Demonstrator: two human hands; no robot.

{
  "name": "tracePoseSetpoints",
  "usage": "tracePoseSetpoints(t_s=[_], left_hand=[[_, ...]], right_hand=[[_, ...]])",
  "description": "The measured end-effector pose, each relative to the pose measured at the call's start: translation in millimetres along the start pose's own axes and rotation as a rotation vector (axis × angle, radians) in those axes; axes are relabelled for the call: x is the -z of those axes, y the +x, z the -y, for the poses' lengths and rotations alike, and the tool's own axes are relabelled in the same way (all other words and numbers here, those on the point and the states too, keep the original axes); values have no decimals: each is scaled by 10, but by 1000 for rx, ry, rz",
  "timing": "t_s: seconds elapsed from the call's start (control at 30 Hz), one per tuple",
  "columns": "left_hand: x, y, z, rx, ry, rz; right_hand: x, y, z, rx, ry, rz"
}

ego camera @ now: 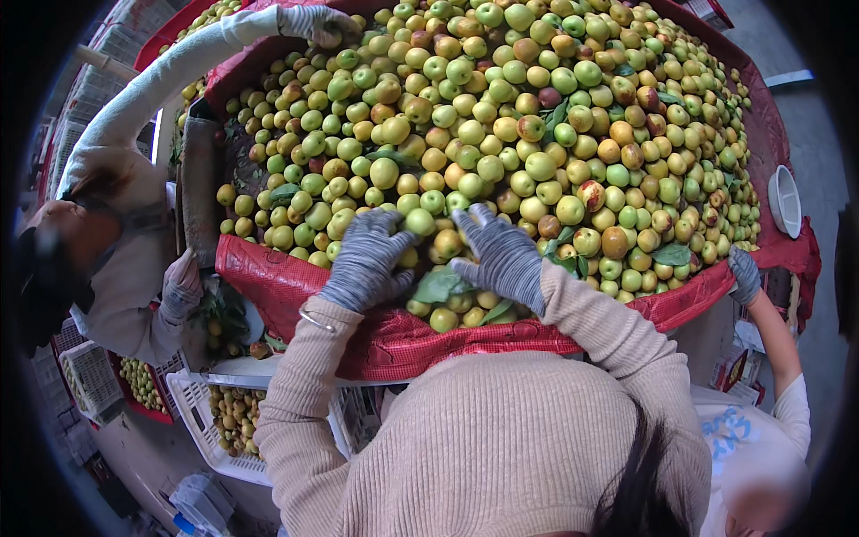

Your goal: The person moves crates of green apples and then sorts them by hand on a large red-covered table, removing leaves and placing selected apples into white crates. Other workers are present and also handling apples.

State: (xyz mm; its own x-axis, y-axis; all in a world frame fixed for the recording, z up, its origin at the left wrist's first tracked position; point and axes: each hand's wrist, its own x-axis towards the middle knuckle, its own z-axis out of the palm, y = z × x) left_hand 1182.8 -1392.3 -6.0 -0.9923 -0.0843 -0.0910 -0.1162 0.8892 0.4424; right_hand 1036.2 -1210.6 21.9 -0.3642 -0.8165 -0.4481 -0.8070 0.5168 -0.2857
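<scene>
A broad heap of green and yellow jujubes (pixel 539 166), some with red-brown patches, spreads out before me. My left hand (pixel 368 260), in a grey striped knit glove, rests on the near edge of the heap with its fingers apart. Opposite it, my right hand (pixel 504 256), gloved alike, touches the fruit with spread fingers. One larger green jujube (pixel 420 222) lies between the two hands, close to the left fingertips. Below it, a green leaf (pixel 439 285) covers some fruit. Neither hand appears to grip anything.
Red sheeting (pixel 416 346) edges the heap along my front. At left, a co-worker's gloved hand (pixel 322 25) reaches into the fruit; at right, another person's gloved hand (pixel 743 274) touches the edge. A white bowl (pixel 784 201) sits far right. A white crate (pixel 194 409) holds browner fruit below.
</scene>
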Motion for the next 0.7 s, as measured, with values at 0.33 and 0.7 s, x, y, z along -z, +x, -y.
tracePoseSetpoints(t_s=[0.33,0.7], left_hand=[[105,1266,-48,172,-58,-92],[-71,1790,78,390,104,-31]], right_hand=[[-41,-409,217,411,133,-60],[-238,-680,27,390,191,-258]])
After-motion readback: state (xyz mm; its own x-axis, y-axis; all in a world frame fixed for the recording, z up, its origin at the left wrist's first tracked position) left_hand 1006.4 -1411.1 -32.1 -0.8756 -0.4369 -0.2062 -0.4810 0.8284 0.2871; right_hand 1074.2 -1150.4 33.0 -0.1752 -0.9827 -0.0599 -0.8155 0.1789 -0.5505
